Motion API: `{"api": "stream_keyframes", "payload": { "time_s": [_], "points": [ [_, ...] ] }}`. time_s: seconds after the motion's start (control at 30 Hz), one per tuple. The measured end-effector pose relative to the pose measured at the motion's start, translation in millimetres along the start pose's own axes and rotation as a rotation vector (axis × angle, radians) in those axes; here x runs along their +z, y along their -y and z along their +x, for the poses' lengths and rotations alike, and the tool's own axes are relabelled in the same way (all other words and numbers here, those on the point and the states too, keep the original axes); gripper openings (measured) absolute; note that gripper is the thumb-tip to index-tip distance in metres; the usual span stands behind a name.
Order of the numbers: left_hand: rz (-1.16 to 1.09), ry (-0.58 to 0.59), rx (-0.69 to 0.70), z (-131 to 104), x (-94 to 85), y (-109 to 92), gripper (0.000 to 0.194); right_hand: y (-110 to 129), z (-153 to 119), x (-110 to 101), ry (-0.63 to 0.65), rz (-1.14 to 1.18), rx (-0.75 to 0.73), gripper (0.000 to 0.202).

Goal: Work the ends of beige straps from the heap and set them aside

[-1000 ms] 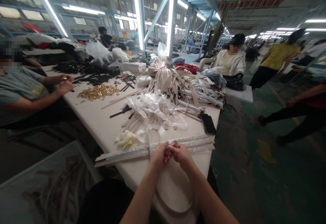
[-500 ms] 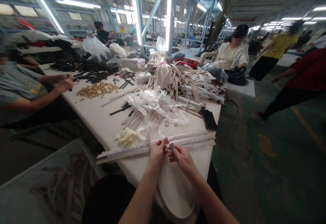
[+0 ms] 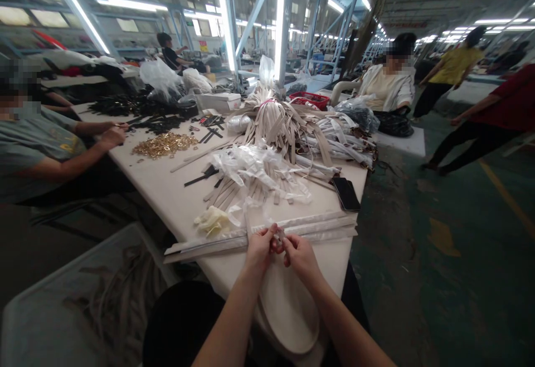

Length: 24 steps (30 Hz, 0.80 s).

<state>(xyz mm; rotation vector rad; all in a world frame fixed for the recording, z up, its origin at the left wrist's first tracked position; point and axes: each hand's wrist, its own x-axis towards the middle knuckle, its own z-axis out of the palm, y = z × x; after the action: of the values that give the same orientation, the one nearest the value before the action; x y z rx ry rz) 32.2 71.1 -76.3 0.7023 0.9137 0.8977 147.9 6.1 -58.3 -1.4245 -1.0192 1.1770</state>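
Observation:
My left hand point(image 3: 261, 245) is closed, pinching one end of a long beige strap point(image 3: 297, 349) between thumb and fingers. My right hand point(image 3: 297, 254) is closed on the strap's other end, its fingertips almost against those of the left. Below both hands the strap hangs in a wide loop over the table's near corner. Small details between the fingertips are too fine to make out. Just beyond the hands, several flat beige strips in clear wrapping point(image 3: 317, 230) lie across the table.
On the table point(image 3: 167, 183) are a crumpled yellowish cloth point(image 3: 212, 221), a plastic bag point(image 3: 254, 166), a heap of beige straps point(image 3: 271, 122), gold buckles point(image 3: 165, 145) and a phone point(image 3: 346, 193). A bin of straps point(image 3: 121, 294) stands at lower left. Co-workers sit left and far right.
My right hand has brought its strap end in to meet the end at my left fingertips. The view has shifted slightly; people at the right have moved.

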Motion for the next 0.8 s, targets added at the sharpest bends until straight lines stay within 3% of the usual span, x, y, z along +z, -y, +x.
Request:
{"api": "stream_keyframes", "payload": {
  "time_s": [0.13,0.3,0.47,0.7,0.8],
  "points": [
    [-0.001,0.078,-0.024,-1.7,0.2,-1.7,0.051,1.1,0.8,0.0,0.056,0.010,-0.011,0.037],
    [0.037,0.078,-0.014,-3.4,-0.5,-2.2,0.042,2.2,4.1,-3.8,0.006,0.037,-0.004,0.038],
    [0.035,0.144,-0.030,-3.7,-3.3,-1.9,0.040,10.1,6.6,-6.8,0.134,0.063,0.023,0.043],
    [-0.024,-0.028,0.038,-3.3,1.8,-2.9,0.047,5.9,-2.8,-15.7,0.177,0.045,0.118,0.043],
    [-0.003,-0.017,0.027,-10.5,10.7,-1.2,0.048,5.4,-2.5,-19.7,0.178,-0.003,0.086,0.040]
  ]
}}
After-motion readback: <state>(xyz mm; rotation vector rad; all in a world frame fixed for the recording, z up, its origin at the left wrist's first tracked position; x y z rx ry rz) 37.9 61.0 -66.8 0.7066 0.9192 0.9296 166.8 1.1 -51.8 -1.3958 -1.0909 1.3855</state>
